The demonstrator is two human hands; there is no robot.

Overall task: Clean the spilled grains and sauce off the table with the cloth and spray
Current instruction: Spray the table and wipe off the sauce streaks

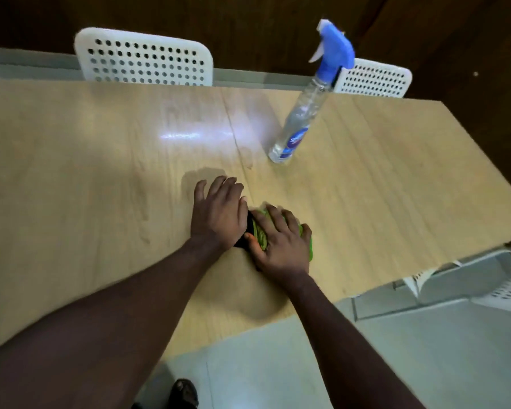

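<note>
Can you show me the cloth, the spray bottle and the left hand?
cloth (pixel 260 231), head view, green folds showing between the hands.
spray bottle (pixel 302 119), head view, clear body below the blue trigger.
left hand (pixel 219 212), head view, back of the hand.

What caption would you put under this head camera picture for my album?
Right hand holds a green cloth on the wooden table, left hand flat beside it, spray bottle standing behind.
</note>
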